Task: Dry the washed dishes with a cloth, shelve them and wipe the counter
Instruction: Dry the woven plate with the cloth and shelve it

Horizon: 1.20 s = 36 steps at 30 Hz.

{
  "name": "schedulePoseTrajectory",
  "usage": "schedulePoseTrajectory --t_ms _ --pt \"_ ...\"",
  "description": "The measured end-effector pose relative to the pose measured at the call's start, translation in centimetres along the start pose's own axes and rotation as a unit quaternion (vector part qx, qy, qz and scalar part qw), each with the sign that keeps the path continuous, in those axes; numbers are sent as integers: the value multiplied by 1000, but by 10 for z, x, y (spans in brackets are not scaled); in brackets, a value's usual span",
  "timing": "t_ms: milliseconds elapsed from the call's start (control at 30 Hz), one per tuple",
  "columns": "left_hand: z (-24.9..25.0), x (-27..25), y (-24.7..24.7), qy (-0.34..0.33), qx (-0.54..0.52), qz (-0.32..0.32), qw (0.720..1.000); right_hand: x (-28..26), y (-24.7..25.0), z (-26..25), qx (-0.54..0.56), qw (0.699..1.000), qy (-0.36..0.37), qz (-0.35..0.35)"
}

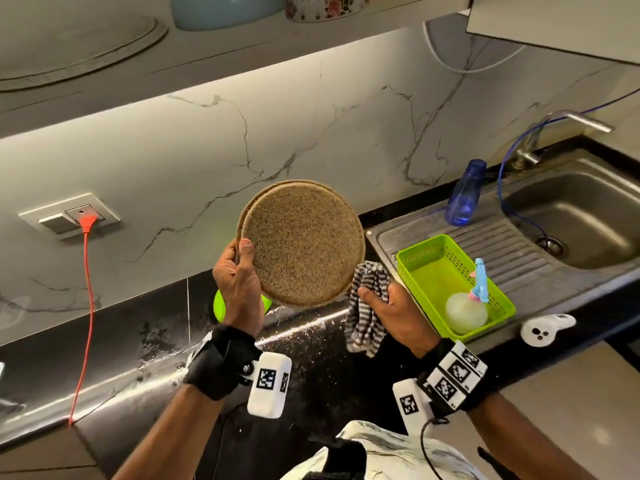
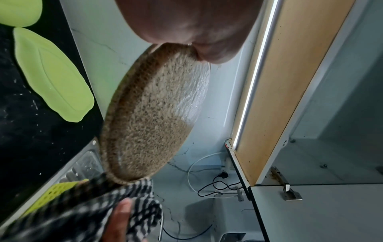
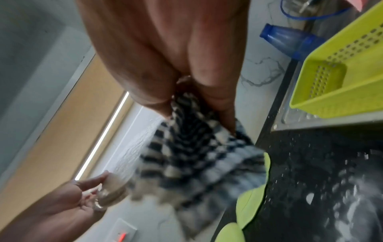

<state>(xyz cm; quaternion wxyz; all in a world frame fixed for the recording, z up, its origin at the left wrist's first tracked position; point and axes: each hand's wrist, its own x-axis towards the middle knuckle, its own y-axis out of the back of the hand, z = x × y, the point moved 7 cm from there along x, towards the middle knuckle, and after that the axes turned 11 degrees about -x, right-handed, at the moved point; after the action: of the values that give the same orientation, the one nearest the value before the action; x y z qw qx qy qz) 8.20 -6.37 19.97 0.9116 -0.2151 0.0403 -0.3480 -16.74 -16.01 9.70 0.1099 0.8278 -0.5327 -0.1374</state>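
Left hand (image 2: pixel 192 29) gripping round speckled brown plate (image 2: pixel 151 114) by rim; black-and-white checked cloth (image 2: pixel 87 212) touching its far edge.

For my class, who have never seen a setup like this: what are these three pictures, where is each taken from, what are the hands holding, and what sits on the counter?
No machine here: a person wears three cameras. The large picture comes from the head, looking down; the other two come from each wrist, looking along the fingers. The left hand grips a speckled brown plate by its rim, tilted up. The right hand holds a striped cloth at the plate's lower edge. On the black counter, which looks wet, lie green plates. By the sink stand a green basket and a blue bottle.
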Motion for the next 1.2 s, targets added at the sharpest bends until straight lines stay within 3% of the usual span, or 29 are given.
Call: schedulePoseTrajectory --t_ms 100,200,333,433,600,767,1000,1133,1200 --pt "4 4 1 -26 41 -11 999 3 22 -5 -167 985 50 12" --pt "2 4 3 -53 109 -30 992 21 49 3 -307 951 32 34" --pt "-13 -2 4 -37 143 -40 988 55 91 6 -295 951 30 90" --pt "-23 -7 4 -20 152 -49 987 82 116 16 -331 932 9 146" --pt "-28 -11 7 -6 165 -52 985 105 132 25 -347 914 -17 211" --pt "-32 -11 17 5 179 -42 983 117 136 49 -384 890 -90 229" --pt "-39 -9 27 20 175 -32 984 118 106 94 -435 878 -86 181" --pt "-46 -9 28 41 162 -35 985 125 76 138 -436 892 -116 34" --pt "-49 -7 27 48 156 -37 986 125 69 148 -424 896 -131 0"
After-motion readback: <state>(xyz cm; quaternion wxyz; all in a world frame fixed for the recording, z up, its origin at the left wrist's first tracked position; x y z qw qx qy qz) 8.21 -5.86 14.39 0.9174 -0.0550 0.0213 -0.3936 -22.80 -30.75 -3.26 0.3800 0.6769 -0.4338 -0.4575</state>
